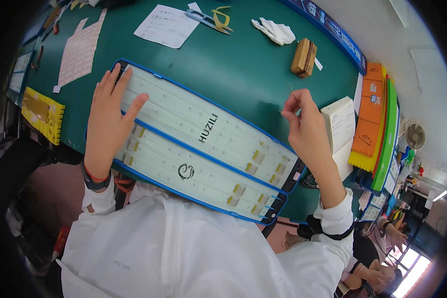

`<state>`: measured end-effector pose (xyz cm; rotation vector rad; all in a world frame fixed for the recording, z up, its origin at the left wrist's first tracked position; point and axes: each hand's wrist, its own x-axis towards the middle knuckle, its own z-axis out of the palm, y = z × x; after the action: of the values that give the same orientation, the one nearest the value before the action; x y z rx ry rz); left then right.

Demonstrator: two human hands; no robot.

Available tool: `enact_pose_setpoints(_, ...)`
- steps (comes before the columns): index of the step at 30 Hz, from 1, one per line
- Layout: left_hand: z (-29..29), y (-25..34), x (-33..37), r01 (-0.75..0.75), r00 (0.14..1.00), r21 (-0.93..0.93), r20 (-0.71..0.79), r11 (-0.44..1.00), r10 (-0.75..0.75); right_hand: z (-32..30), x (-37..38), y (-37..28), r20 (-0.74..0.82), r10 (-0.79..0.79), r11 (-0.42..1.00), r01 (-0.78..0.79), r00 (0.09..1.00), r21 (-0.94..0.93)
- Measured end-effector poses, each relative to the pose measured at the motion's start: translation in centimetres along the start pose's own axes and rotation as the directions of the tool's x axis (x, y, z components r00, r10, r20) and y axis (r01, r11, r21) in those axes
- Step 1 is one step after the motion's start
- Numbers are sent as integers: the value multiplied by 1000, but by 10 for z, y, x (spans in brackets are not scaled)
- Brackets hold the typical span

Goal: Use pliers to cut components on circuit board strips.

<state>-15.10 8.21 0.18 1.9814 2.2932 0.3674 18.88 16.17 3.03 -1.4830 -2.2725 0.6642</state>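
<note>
A long, flat blue-framed case [211, 131] with two pale translucent panels lies slantwise on the green table in front of me. Dark printed marks are on the panels, and small clear-and-yellowish pieces show near both ends. My left hand [107, 116] rests with fingers spread over the case's upper left end. Beyond the right half of the case, my right hand [305, 126] is raised with thumb and forefinger pinched together. A tiny pale speck shows at those fingertips, too small to name. Close above them on the table lies a thin curved strand [290, 85].
Far on the table lie a handwritten sheet [165, 27], scissors [209, 21], crumpled tissue [274, 32] and a wooden block [303, 58]. An open notebook [340, 124] and orange boards [371, 111] stand right. A yellow notched piece [42, 114] sits left. Another person's hand [395, 238] appears lower right.
</note>
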Motion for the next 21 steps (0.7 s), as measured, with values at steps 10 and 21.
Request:
enact_pose_setpoints(10, 17, 148, -40, -387, 842, -433, 194, 814, 503, 11, -41, -18, 98, 123, 991, -128, 988, 46)
enact_pose_setpoints(21, 29, 152, -40, -414, 773, -444, 291, 795, 564, -56, -130, 33, 33, 321, 923, -305, 946, -236)
